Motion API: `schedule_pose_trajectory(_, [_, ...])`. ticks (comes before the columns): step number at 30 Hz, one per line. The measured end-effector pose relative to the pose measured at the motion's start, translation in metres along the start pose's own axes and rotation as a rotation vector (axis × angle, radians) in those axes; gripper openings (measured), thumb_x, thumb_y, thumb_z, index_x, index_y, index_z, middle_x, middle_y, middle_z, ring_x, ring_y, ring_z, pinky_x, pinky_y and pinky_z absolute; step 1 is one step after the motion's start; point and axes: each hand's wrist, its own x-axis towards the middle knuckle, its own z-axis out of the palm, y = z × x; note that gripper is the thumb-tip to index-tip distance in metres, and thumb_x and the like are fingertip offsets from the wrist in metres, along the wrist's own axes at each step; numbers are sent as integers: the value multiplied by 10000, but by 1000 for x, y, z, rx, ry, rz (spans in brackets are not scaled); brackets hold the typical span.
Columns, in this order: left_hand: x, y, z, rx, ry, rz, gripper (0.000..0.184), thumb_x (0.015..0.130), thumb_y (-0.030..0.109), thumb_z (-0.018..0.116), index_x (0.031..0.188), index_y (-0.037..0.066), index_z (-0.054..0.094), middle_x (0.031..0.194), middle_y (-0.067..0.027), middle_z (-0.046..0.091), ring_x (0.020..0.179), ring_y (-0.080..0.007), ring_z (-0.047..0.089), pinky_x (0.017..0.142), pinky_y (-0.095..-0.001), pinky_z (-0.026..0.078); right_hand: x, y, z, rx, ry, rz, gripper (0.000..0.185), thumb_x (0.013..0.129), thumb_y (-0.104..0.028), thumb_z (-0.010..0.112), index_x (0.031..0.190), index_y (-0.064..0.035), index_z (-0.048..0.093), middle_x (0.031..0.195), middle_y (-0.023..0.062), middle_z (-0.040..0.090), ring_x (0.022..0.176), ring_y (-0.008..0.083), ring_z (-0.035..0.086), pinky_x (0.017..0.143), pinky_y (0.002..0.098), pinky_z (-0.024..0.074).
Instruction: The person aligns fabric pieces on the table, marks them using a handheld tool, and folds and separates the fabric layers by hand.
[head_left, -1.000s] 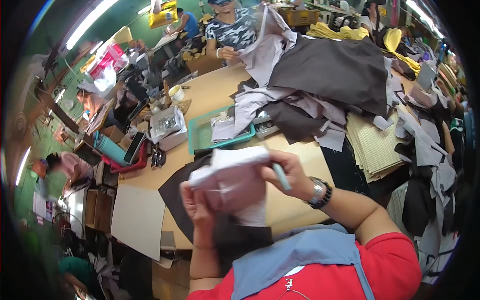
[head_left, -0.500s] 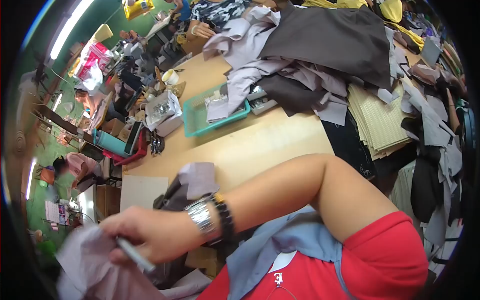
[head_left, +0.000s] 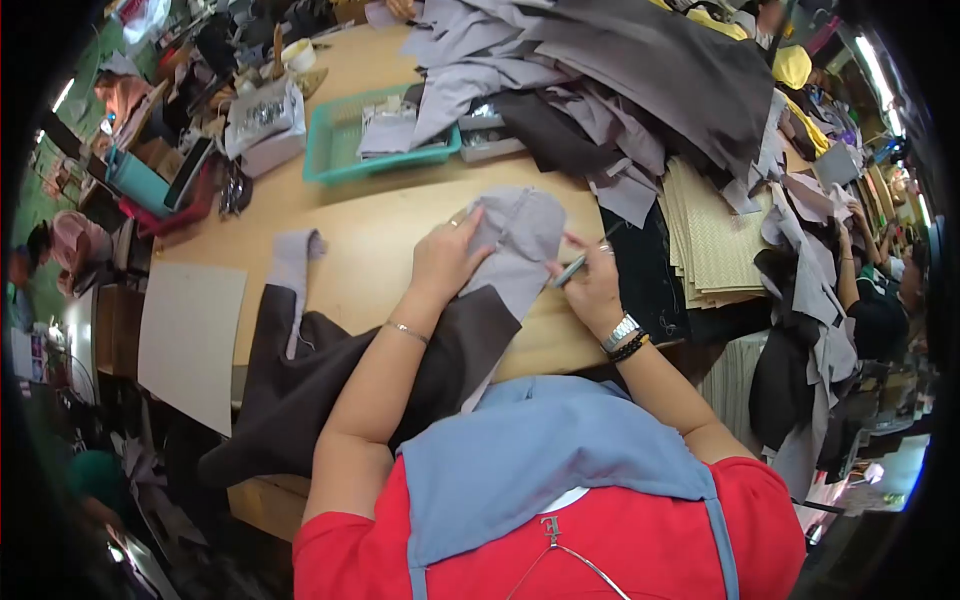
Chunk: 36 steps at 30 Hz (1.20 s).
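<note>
My left hand [head_left: 447, 252] lies on a light grey-mauve cloth piece [head_left: 527, 245] on the wooden table [head_left: 365, 215], its fingers together and pressing the cloth. At the cloth's right edge, my right hand [head_left: 594, 290] is closed round a pale pen-like tool [head_left: 570, 270]. Dark cloth [head_left: 300, 375] joined to light pieces lies under my left forearm and hangs over the table's front edge. A narrow light strip [head_left: 290, 262] stands up from it at the left.
Beyond my hands is a teal tray [head_left: 318, 150] with cloth and small packets. Heaped grey and dark cloth [head_left: 650, 70] covers the back right, beside stacked cream textured sheets [head_left: 705, 240]. A white board [head_left: 190, 330] lies left. People sit or stand at both sides.
My right hand has come back from the far left to the right side of the cloth. My left hand now shows on the cloth, which lies flat on the table. The view has shifted.
</note>
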Motion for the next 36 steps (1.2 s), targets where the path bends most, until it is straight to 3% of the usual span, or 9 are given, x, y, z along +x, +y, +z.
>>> schedule_pose_trajectory(2, [-2,7,-7,97,82,92,506,766,272,783,1238,152,646,1232,-132,630,1097,-311,594,966,-423,442,7,-7,-8,-139,116,-156,418,734,-167,828,1075,-67,610,1201,143,622,1048,298,597,898,408,462])
schedule_pose_trajectory(4, [-3,12,-17,190,196,182,446,779,256,771,1202,166,663,1230,-107,628,1120,-284,568,1013,-431,393,5,-9,-7,-83,-185,-214,442,757,-259,801,1122,-101,607,1320,105,585,1201,299,543,1053,506,350])
schedule_pose_trajectory(6, [-5,9,-22,126,-29,132,394,812,263,738,1191,179,670,1299,-67,586,1196,-255,516,1072,-519,297,2,-12,-1,-159,-542,-313,450,785,-318,776,1140,-104,602,1351,80,574,1257,279,525,1085,544,319])
schedule_pose_trajectory(8, [-15,18,-35,55,-302,42,435,818,319,730,1221,173,655,1380,-47,541,1263,-265,484,1081,-600,262,-2,-17,2,-199,-592,-267,463,814,-387,739,1160,-114,597,1355,42,581,1310,258,494,1123,593,251])
schedule_pose_trajectory(10, [-35,26,-41,55,-357,-47,531,811,399,719,1276,166,614,1439,-33,494,1340,-273,421,1065,-692,198,-1,-15,-2,-180,-618,-215,476,815,-393,738,1176,-119,592,1344,40,590,1326,257,482,1129,600,240])
schedule_pose_trajectory(14, [-67,36,-42,185,-342,-144,744,764,534,720,1373,154,525,1507,-32,430,1441,-283,304,1020,-805,114,-8,-14,-15,-213,-625,-196,512,814,-406,736,1211,-126,574,1295,41,624,1308,260,503,1123,614,232])
schedule_pose_trajectory(23, [-71,30,-39,141,-322,-167,996,606,663,769,1422,174,473,1557,-26,345,1471,-303,219,1001,-824,110,12,-27,6,-74,-522,-289,290,840,-225,736,1100,-145,636,1206,20,668,1097,261,621,1118,585,257])
schedule_pose_trajectory(29, [-74,26,-34,109,-278,-154,908,665,629,755,1418,198,487,1558,-16,346,1472,-311,216,1019,-809,85,20,-35,45,-55,-549,-428,314,802,-100,712,1104,-155,645,1107,28,652,1108,243,580,1111,601,290])
schedule_pose_trajectory(36, [-77,20,-38,126,-309,-189,672,744,587,714,1350,339,562,1549,-28,359,1455,-343,246,1006,-818,94,13,-22,43,-69,-553,-469,274,788,-61,703,1043,-156,667,1030,30,648,1023,269,600,1088,614,325])
